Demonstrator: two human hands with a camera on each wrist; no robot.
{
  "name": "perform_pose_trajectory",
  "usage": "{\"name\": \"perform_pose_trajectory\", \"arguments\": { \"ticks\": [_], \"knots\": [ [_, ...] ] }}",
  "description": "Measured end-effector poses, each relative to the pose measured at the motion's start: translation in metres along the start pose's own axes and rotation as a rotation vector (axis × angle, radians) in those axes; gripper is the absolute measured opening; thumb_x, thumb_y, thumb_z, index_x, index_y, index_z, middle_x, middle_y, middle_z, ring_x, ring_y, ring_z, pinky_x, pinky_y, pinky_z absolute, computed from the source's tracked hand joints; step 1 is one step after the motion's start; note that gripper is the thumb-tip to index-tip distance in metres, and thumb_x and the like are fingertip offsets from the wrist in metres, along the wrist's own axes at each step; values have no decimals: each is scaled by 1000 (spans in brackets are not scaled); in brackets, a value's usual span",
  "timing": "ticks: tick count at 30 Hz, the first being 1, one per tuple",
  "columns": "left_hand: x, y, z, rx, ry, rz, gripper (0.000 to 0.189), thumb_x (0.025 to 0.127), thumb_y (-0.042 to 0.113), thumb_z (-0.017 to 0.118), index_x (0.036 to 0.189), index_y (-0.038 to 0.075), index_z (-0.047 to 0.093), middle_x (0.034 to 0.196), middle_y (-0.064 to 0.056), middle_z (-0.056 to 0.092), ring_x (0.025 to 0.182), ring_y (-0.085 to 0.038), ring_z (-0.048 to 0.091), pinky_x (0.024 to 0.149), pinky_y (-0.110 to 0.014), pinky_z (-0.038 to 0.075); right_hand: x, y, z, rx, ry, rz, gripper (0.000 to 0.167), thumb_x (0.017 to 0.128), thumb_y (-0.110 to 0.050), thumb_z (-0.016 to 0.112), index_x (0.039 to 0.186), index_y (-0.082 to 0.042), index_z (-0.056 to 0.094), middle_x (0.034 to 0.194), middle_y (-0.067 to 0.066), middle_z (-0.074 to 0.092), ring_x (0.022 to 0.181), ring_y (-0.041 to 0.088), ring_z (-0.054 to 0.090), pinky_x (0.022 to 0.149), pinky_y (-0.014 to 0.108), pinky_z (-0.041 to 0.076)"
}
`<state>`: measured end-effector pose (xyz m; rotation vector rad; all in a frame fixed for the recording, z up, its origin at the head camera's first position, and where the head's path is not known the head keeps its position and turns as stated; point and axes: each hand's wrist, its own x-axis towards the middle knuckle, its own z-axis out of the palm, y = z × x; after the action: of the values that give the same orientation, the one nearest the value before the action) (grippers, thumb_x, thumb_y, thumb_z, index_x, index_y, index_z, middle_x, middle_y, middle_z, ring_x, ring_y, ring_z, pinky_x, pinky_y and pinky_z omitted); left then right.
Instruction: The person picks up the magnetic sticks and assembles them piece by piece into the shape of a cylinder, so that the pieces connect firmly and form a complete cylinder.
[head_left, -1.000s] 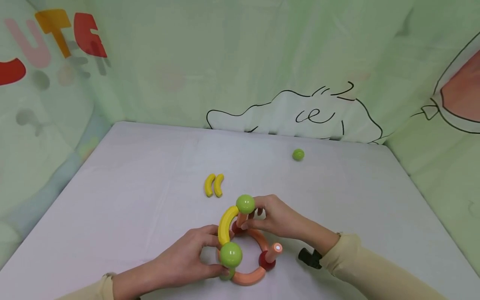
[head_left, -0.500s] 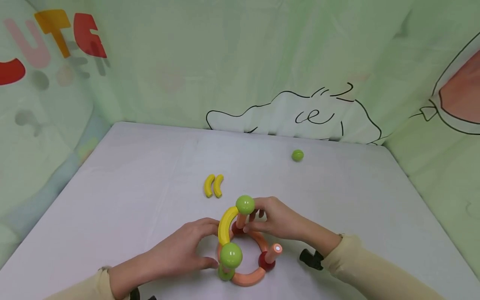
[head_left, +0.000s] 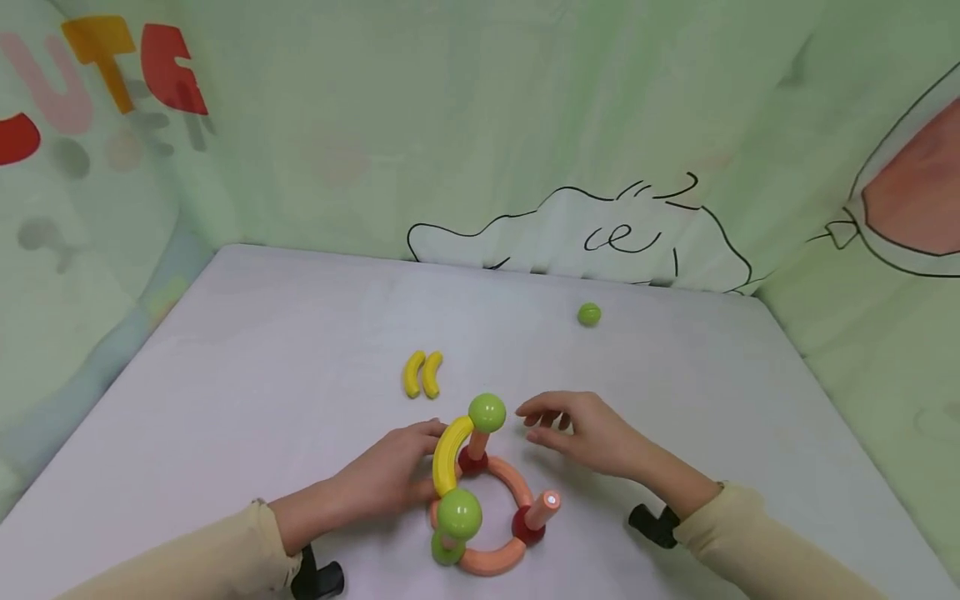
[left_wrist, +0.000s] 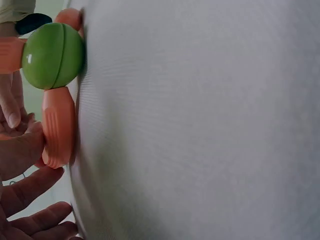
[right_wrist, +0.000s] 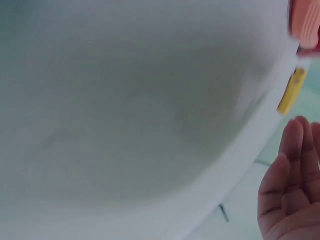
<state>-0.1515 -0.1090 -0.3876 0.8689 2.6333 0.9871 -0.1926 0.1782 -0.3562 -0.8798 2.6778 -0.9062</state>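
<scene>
A ball-and-stick toy build stands at the table's front: an orange ring of curved sticks (head_left: 491, 560) joined by red balls (head_left: 528, 527) and a green ball (left_wrist: 52, 56). Upright sticks rise from it, two of them topped with green balls (head_left: 459, 514). A yellow curved stick (head_left: 447, 457) bridges these top balls. At the ring's left side my left hand (head_left: 386, 471) pinches an orange curved stick (left_wrist: 59, 127) between thumb and index finger, other fingers spread. To the right of the upper green ball (head_left: 487, 412), my right hand (head_left: 592, 429) hovers apart from the build, fingers loosely bent around nothing.
Beyond the build lie two yellow curved sticks (head_left: 422, 374) side by side. A loose green ball (head_left: 589, 314) sits farther back to the right. Printed green curtains (head_left: 480, 125) enclose the white table (head_left: 262, 350) at the back and sides.
My right hand has let go of the build near its upper green ball and drawn back to the right. My left hand has shifted up along the ring's left side.
</scene>
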Motion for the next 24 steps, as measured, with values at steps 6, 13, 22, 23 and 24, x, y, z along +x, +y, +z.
{"name": "perform_pose_trajectory", "arguments": {
  "ticks": [6, 13, 22, 23, 24],
  "knots": [
    [1, 4, -1, -11, 4, -5, 27, 89, 15, 78, 115, 7, 75, 131, -10, 69, 137, -37, 56, 114, -54, 44, 6, 26, -27, -49, 250, 146, 27, 96, -12, 71, 121, -1, 69, 107, 9, 75, 97, 22, 68, 80, 28, 55],
    [1, 5, -2, -73, -19, -65, 39, 90, 18, 78, 127, 11, 70, 145, -11, 61, 145, -42, 45, 117, -58, 38, 23, 72, -65, -68, 366, 309, 48, 101, -18, 65, 141, 5, 53, 132, 27, 63, 124, 42, 60, 99, 54, 52],
    [0, 4, 0, -97, -26, -89, 42, 92, 24, 76, 131, 11, 68, 147, -13, 59, 146, -43, 43, 116, -61, 38, 58, 116, -81, -163, 194, 317, 50, 98, -9, 67, 146, -5, 53, 154, 25, 44, 143, 47, 41, 116, 63, 36],
    [0, 4, 0, -95, -24, -87, 41, 92, 24, 76, 131, 11, 68, 147, -13, 59, 146, -43, 43, 116, -61, 38, 61, 118, -80, -183, 176, 304, 48, 97, -7, 67, 144, -5, 55, 154, 25, 43, 143, 47, 39, 117, 63, 34],
    [0, 3, 0, -92, -24, -86, 41, 92, 25, 76, 131, 11, 68, 147, -13, 59, 146, -43, 43, 116, -61, 38, 64, 119, -80, -200, 163, 292, 46, 96, -4, 67, 141, -4, 57, 154, 26, 44, 144, 46, 38, 118, 63, 32]
  ]
}}
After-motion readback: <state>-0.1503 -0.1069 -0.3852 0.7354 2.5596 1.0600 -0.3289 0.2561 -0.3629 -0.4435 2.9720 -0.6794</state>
